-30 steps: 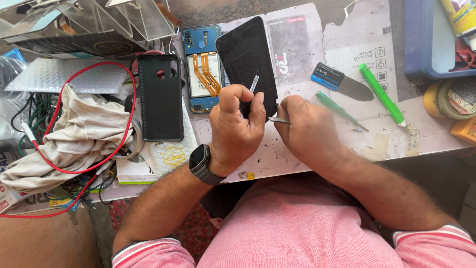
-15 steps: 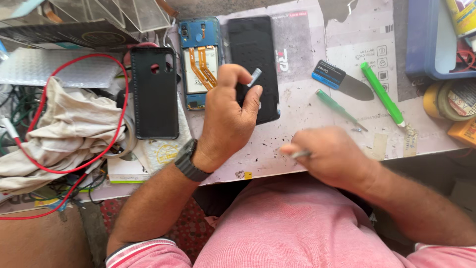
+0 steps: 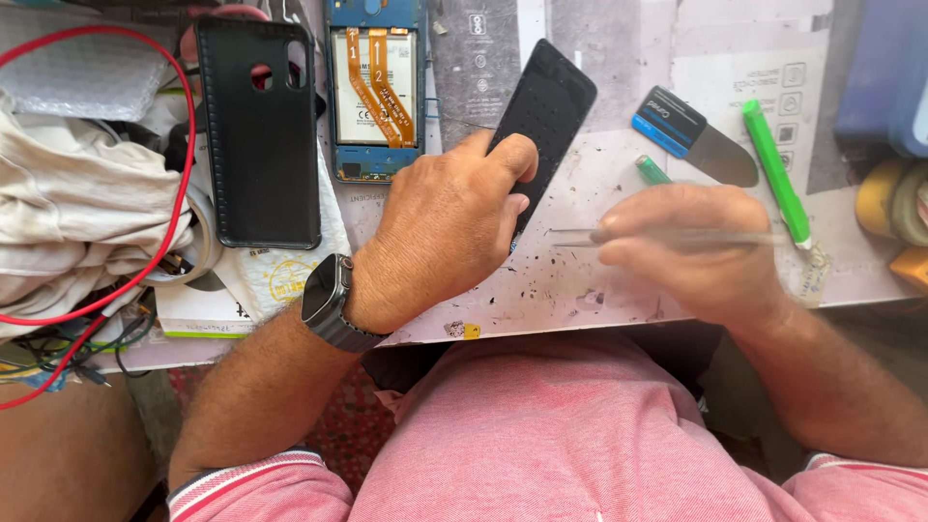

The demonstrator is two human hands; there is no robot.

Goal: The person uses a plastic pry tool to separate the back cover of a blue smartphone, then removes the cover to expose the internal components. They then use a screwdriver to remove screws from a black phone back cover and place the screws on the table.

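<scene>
Here, left hand [image 3: 440,237] grips phone screen [image 3: 543,121].

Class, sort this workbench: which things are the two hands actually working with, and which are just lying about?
In hand:
left hand on the black screen panel
right hand holding thin metal tweezers

Lying about:
black phone case
opened blue phone body
green screwdriver
blue-handled scraper
red wire
white cloth

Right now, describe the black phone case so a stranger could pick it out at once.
Start at the white worktable and look left of the left hand. The black phone case lies flat between the crumpled cloth and the opened blue phone. Unlike the plain black screen panel, it has camera cutouts.
</scene>
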